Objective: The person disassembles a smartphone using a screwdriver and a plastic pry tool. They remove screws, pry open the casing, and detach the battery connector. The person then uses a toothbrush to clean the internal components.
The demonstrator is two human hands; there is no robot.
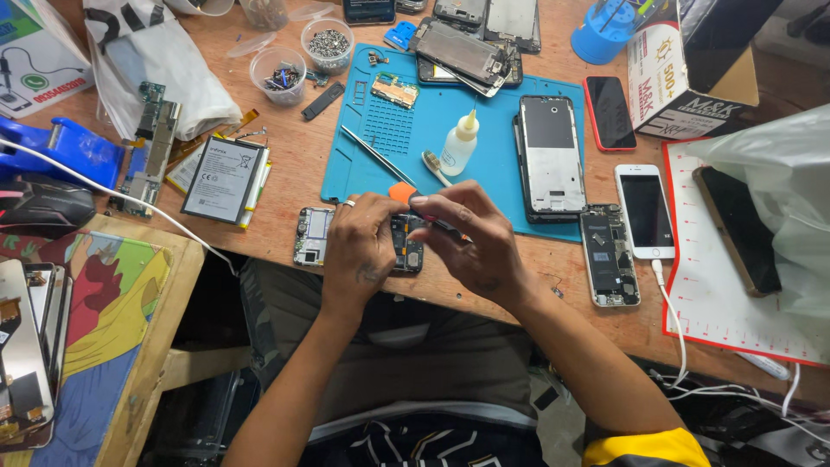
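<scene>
My left hand point(365, 249) and my right hand point(474, 242) meet over an opened phone body point(407, 246) at the near edge of the wooden table. Left fingers pinch the top of that dark phone body; a ring shows on one finger. My right hand grips a thin tool whose tip points at the phone, partly hidden by the fingers. An orange plastic pick point(402, 192) peeks out just above the fingers. A second opened phone frame point(312, 235) lies directly left of my left hand.
A blue work mat point(484, 156) holds a white glue bottle point(459, 143), tweezers point(373, 154), a phone frame point(549, 157) and a circuit board point(395, 90). A battery point(223, 178) lies left; phones point(645, 211), cups of screws point(327, 43) and a box point(692, 69) surround.
</scene>
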